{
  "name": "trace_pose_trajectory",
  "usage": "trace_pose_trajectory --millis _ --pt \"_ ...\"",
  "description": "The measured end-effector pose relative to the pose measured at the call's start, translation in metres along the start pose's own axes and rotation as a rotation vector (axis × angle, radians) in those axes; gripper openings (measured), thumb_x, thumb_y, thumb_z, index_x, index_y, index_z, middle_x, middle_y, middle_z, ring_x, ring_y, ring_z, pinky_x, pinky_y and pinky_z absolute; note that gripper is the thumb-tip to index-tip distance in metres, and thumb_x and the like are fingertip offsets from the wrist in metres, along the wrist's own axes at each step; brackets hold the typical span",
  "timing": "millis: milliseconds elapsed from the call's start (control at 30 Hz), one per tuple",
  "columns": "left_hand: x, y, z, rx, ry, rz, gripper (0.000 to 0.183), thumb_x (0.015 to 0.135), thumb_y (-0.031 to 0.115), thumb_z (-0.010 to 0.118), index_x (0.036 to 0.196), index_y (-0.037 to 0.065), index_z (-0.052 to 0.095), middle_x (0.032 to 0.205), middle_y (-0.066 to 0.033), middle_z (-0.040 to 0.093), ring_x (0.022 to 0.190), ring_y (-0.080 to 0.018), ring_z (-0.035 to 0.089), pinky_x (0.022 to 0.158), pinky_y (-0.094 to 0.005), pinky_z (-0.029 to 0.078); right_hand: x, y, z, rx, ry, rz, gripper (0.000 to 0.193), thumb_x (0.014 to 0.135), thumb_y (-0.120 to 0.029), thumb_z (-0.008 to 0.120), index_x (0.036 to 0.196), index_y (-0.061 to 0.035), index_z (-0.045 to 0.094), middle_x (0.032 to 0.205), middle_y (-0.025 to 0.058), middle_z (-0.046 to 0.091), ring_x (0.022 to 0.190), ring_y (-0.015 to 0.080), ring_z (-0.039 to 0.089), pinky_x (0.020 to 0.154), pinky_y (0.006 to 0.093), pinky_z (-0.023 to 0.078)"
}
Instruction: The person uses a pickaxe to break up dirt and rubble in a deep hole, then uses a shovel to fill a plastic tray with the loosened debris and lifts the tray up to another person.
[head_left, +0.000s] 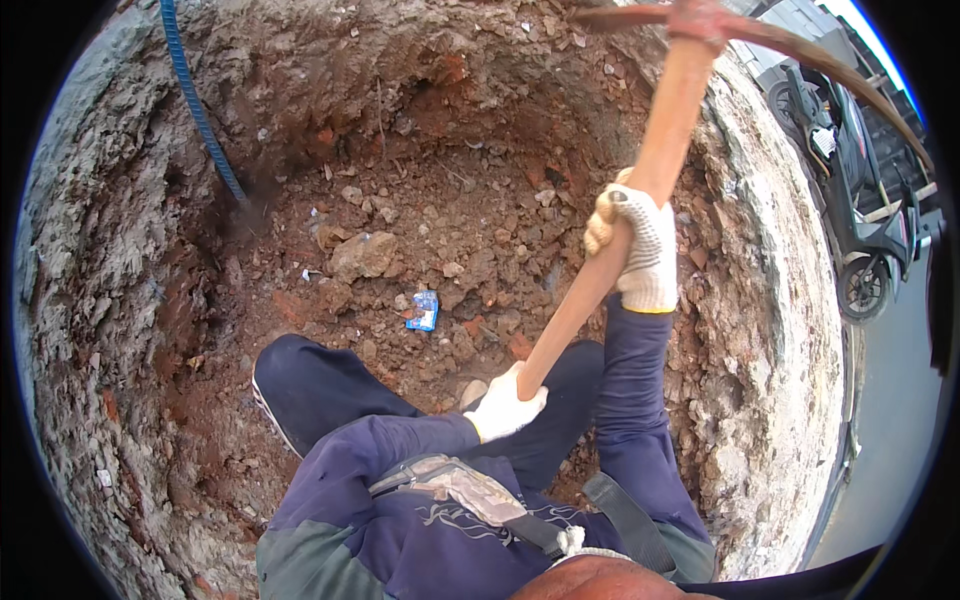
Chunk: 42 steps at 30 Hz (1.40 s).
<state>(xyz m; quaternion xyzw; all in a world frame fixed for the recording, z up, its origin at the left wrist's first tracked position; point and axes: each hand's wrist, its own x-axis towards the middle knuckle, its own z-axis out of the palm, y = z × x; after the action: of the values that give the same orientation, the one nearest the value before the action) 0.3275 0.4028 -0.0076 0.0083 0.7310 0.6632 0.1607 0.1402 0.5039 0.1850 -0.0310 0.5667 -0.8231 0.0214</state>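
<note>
A pickaxe (665, 130) slants up across the pit, its wooden handle in both my gloved hands. Low on the handle, near my lap, my left hand (505, 408) is closed around the butt end. My right hand (640, 245) wraps the handle about midway up, its white knit glove ending in a yellow cuff. The curved, rust-red pick head (697, 22) is raised at the top edge, partly blurred, with its left end hard to make out. Below it lies broken reddish soil (480, 215) with loose stones.
Rough earth walls (110, 250) surround me. A blue ribbed bar (190, 90) sticks out of the soil at the left. A larger stone (364, 256) and a crumpled blue wrapper (424, 311) lie in front of my legs. Beyond the right rim stands a motorbike (865, 200) on grey paving.
</note>
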Motion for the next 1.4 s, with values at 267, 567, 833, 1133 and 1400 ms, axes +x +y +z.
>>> trace_pose_trajectory --millis 267,567,833,1133,1400 --pt "0.052 0.042 -0.016 -0.138 0.037 0.140 0.035 0.083 0.019 0.075 0.111 0.004 0.060 0.086 -0.0133 0.069 0.078 -0.0248 0.071 0.073 -0.0363 0.055 0.046 -0.091 -0.027 0.284 -0.891 -0.099 0.043 0.093 -0.020 0.071 0.128 -0.0052 0.051 0.087 0.0120 0.065 0.067 0.0243 0.066 0.059 0.0420 0.058" --pt "-0.018 -0.093 0.012 0.024 0.086 -0.060 0.041 0.078 0.017 0.072 0.113 0.000 0.058 0.088 -0.0146 0.064 0.083 -0.0268 0.065 0.080 -0.0372 0.053 0.021 0.105 -0.042 0.036 0.144 0.315 0.022 0.085 -0.018 0.072 0.098 -0.0100 0.057 0.067 0.0055 0.057 0.049 0.0175 0.053 0.046 0.0334 0.049" --pt "0.062 0.030 -0.014 0.054 0.032 0.298 0.031 0.081 0.018 0.075 0.105 0.006 0.060 0.085 -0.0131 0.069 0.075 -0.0265 0.069 0.073 -0.0362 0.055 0.009 -0.088 -0.080 0.330 -0.869 -0.286 0.039 0.096 -0.028 0.066 0.126 -0.0066 0.053 0.088 0.0132 0.063 0.070 0.0274 0.065 0.061 0.0464 0.058" --pt "0.016 -0.063 0.021 -0.182 0.209 -0.065 0.028 0.079 0.015 0.073 0.099 0.001 0.060 0.078 -0.0121 0.065 0.071 -0.0242 0.066 0.066 -0.0374 0.052 0.059 0.077 -0.020 -0.125 -0.042 0.260 0.020 0.087 -0.022 0.073 0.093 -0.0073 0.061 0.069 0.0038 0.060 0.050 0.0162 0.055 0.047 0.0330 0.049" --pt "-0.011 -0.110 0.003 0.089 -0.053 0.151 0.041 0.080 0.021 0.073 0.113 0.001 0.059 0.088 -0.0157 0.067 0.083 -0.0299 0.068 0.078 -0.0395 0.053 -0.020 0.077 -0.070 0.082 0.244 0.118 0.027 0.083 -0.017 0.075 0.099 -0.0055 0.057 0.068 0.0059 0.058 0.051 0.0177 0.056 0.048 0.0331 0.050"
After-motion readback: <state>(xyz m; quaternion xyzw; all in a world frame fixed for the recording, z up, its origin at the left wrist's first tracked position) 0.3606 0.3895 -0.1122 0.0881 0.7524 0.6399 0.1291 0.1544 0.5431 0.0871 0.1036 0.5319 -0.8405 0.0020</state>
